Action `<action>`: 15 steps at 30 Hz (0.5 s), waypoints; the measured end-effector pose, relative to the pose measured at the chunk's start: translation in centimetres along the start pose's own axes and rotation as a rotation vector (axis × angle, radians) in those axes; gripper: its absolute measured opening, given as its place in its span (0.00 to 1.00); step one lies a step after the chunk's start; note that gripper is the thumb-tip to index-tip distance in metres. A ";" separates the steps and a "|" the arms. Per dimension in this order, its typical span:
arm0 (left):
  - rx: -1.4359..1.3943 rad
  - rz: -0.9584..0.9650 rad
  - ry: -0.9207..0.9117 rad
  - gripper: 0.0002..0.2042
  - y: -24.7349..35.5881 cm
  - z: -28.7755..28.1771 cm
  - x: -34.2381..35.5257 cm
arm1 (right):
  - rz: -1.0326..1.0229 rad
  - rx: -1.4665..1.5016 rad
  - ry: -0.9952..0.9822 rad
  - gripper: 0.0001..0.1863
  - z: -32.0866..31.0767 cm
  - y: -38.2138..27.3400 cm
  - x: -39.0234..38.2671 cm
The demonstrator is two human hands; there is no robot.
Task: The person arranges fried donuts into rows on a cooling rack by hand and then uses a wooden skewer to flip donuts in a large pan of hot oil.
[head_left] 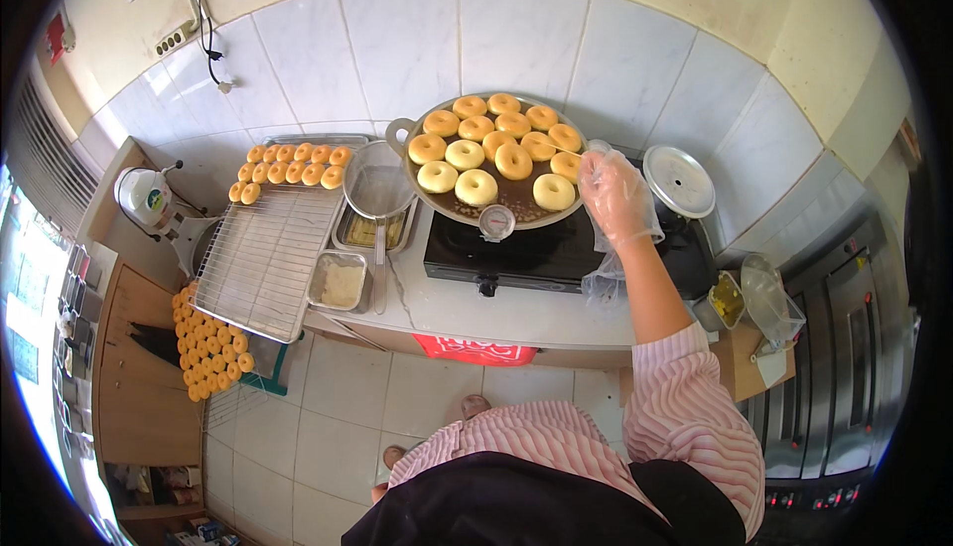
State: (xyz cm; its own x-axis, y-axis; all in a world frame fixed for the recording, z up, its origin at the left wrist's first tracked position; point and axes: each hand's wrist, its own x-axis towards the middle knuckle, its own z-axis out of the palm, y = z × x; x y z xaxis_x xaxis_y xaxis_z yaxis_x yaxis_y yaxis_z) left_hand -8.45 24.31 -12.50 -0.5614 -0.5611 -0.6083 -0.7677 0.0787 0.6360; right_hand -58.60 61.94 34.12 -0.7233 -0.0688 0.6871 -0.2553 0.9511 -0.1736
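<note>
My right hand [609,194], in a loose clear plastic glove, is closed at the right rim of a wide frying pan [427,206]. A thin light stick [556,145] runs from its fingers over the doughnuts. Several ring doughnuts [512,161] float in the pan's oil; most have golden tops, while a few at the front, like one pale doughnut [476,187], are lighter. A round dial thermometer [496,221] sits at the front rim. Of my left arm, only a small patch of skin shows beside the black apron, and I cannot make out a hand.
The pan stands on a black gas stove [516,266]. To its left are a mesh strainer [377,181], a metal tub of white powder [342,283] and a wire rack [263,258] with fried doughnuts at its back. A lidded pot [680,182] stands right; more doughnuts [210,352] sit lower left.
</note>
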 end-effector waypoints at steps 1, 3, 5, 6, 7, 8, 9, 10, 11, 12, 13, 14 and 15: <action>0.011 0.000 0.002 0.18 0.0 0.0 0.1 | 0.022 0.022 -0.040 0.09 0.3 0.1 0.2; 0.033 -0.002 0.007 0.18 0.0 0.0 0.3 | 0.096 0.046 -0.138 0.09 0.6 0.3 0.4; 0.047 -0.008 0.012 0.18 0.0 -0.1 0.2 | 0.055 0.073 -0.189 0.09 0.2 0.4 0.3; 0.058 -0.010 0.016 0.18 -0.1 -0.1 0.1 | 0.083 0.041 -0.238 0.09 -0.1 0.5 0.1; 0.066 -0.015 0.016 0.18 -0.1 -0.1 0.1 | 0.064 0.083 -0.208 0.09 -0.5 0.4 0.0; 0.074 -0.017 0.018 0.17 -0.1 -0.1 0.1 | 0.077 0.092 -0.191 0.09 -0.9 0.5 -0.1; 0.083 -0.019 0.017 0.17 -0.1 -0.1 0.1 | 0.086 0.094 -0.158 0.09 -1.4 0.6 -0.2; 0.092 -0.021 0.011 0.17 -0.1 -0.2 0.1 | 0.080 0.079 -0.152 0.09 -1.8 0.7 0.0; 0.100 -0.022 0.009 0.17 0.0 -0.1 0.2 | 0.082 0.063 -0.182 0.09 -2.0 0.7 0.1; 0.111 -0.022 0.009 0.17 0.0 -0.2 0.4 | 0.059 0.055 -0.178 0.10 -2.1 0.8 0.2; 0.121 -0.020 0.006 0.17 0.1 -0.2 0.5 | 0.049 0.024 -0.164 0.10 -2.1 0.7 0.4; 0.131 -0.018 0.004 0.17 0.3 -0.2 0.7 | 0.043 0.019 -0.196 0.10 -1.9 0.6 0.6; 0.141 -0.016 -0.001 0.17 0.4 -0.3 0.9 | 0.050 -0.008 -0.217 0.10 -1.6 0.4 0.7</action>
State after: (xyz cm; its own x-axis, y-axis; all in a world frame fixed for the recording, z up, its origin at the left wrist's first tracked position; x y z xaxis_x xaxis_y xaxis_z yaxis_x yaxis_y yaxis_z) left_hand -9.16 23.61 -12.68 -0.5491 -0.5626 -0.6180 -0.8121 0.1845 0.5535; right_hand -58.21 62.77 35.65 -0.8560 -0.0840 0.5101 -0.2113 0.9574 -0.1970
